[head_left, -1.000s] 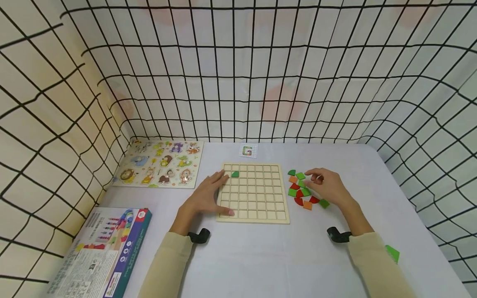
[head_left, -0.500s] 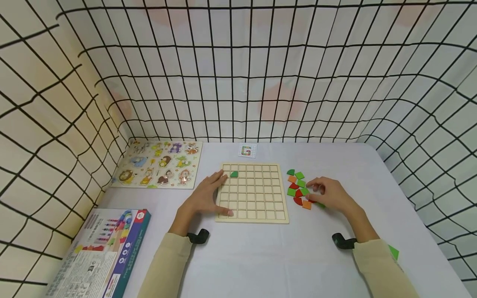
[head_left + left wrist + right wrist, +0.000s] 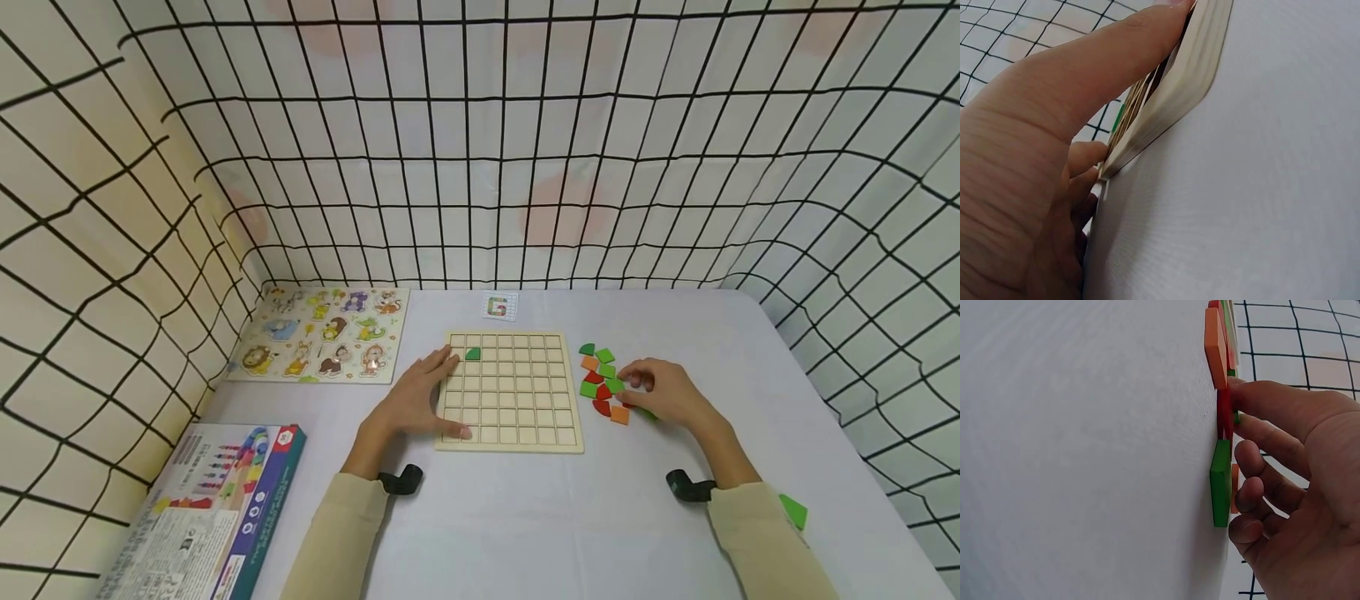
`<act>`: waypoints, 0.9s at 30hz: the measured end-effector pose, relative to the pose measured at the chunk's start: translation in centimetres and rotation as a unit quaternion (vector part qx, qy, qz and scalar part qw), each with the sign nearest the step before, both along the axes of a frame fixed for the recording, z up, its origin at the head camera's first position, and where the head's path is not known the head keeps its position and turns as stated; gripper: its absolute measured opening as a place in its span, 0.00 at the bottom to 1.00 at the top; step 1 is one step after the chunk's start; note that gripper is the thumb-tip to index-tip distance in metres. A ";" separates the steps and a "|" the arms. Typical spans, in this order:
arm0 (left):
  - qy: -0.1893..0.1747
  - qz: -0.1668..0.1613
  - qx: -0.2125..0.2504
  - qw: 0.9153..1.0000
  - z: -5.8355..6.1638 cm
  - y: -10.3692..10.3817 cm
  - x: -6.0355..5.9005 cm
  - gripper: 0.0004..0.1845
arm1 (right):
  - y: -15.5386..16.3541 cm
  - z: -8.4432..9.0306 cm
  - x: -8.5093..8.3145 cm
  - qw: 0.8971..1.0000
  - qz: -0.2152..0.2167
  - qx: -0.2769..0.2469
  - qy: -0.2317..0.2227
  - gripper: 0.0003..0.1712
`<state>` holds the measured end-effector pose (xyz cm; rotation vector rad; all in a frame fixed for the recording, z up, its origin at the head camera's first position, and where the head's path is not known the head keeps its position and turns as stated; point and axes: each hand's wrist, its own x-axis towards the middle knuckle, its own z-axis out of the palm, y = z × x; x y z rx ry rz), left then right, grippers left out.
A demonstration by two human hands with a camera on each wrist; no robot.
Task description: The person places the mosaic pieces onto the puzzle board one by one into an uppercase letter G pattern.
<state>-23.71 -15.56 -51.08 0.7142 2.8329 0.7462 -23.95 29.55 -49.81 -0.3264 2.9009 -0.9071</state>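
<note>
My left hand [image 3: 416,400] rests along the left edge of a wooden grid board [image 3: 517,400], its fingers extended at the upper side and its thumb lying over the lower left corner. One green quarter-round piece [image 3: 472,354] sits in a cell near the board's upper left. To the right, my right hand [image 3: 663,387] is low over a cluster of thin coloured pieces, thumb and index finger apart beside a green piece [image 3: 614,386]. In the right wrist view, the thumb tip meets a red piece [image 3: 1223,412], and the other fingers bend loosely above a green square [image 3: 1220,484]. Contact with the green piece is unclear.
A small card with a coloured G [image 3: 499,307] lies behind the board. An animal puzzle [image 3: 352,333] is at the back left, a box [image 3: 202,508] at the front left. One green piece [image 3: 793,512] lies beside the right sleeve. Black wire mesh [image 3: 480,167] encloses the table.
My right hand has drawn slightly back toward me over the pieces, then held nearly still over the last half second. My left hand and the board have stayed in place.
</note>
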 end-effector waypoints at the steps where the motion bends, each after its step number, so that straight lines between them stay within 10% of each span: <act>1: 0.001 -0.002 -0.002 1.000 0.0 0.0 0.0 0.72 | 0.0 0.0 0.1 1.000 -0.003 0.001 0.000 0.18; 27: -0.008 -0.019 -0.025 0.999 0.4 -0.1 -0.1 0.75 | -4.9 2.0 -0.8 0.998 -0.017 -0.053 0.029 0.20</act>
